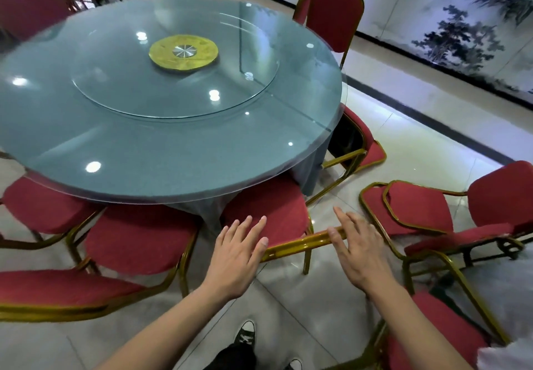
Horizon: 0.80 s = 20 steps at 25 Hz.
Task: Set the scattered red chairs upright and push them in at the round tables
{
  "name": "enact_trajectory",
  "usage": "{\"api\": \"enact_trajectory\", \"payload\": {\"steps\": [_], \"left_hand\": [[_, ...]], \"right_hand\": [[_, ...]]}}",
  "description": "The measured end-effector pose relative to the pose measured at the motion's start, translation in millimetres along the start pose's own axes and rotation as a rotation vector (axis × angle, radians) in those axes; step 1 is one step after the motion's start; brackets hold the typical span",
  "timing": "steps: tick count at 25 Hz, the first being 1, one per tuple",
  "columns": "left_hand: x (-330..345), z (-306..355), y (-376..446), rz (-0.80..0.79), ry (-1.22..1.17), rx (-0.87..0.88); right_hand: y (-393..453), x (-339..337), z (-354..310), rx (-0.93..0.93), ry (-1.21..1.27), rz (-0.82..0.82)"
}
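A round glass-topped table [161, 168] with a glass turntable [121, 81] fills the upper left. Right in front of me stands a red chair [268, 211], its seat tucked partly under the table's edge. Both my hands are at the gold top rail [300, 244] of its back. My left hand [236, 251] lies flat with straight fingers over the rail's left end. My right hand [357, 247] is spread, its thumb resting on the rail's right end. To the right, a red chair [360, 145] lies tipped by the table, and another red chair [418, 211] lies on the floor.
Upright red chairs [138, 237] [40, 208] line the table's near left, and one [334, 18] stands at the far side. Another red chair [432, 329] is close at my lower right. My shoe [245, 338] is on the tiled floor; a painted wall panel [450, 32] runs along the right.
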State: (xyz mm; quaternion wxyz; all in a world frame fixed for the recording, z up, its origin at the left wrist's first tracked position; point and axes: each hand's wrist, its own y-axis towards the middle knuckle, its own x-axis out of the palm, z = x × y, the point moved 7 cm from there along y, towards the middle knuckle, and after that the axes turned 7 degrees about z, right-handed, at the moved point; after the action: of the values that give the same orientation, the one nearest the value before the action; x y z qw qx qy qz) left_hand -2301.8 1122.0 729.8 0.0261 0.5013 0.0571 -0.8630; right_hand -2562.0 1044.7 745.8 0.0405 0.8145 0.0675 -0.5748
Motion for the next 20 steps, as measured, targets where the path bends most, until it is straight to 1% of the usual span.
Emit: {"api": "enact_trajectory", "payload": {"steps": [3,5,7,9,13,16,20], "left_hand": [[34,6,15,-0.107,-0.086,-0.057],[54,6,18,-0.141,-0.149,-0.121],[59,9,16,-0.095,-0.144,-0.174],[61,18,6,-0.065,-0.115,-0.211],[73,32,-18,-0.009,-0.137,-0.285],[75,31,-23,0.079,-0.157,-0.358],[66,20,-16,0.239,-0.175,-0.414]], "right_hand": [[15,16,24,-0.016,0.004,-0.07],[23,26,34,-0.049,-0.024,-0.119],[30,33,40,-0.089,-0.004,-0.164],[34,37,47,-0.123,0.077,-0.19],[33,40,59,-0.2,0.153,-0.18],[34,39,55,-0.214,0.187,-0.137],[39,42,38,-0.21,0.221,-0.154]]}}
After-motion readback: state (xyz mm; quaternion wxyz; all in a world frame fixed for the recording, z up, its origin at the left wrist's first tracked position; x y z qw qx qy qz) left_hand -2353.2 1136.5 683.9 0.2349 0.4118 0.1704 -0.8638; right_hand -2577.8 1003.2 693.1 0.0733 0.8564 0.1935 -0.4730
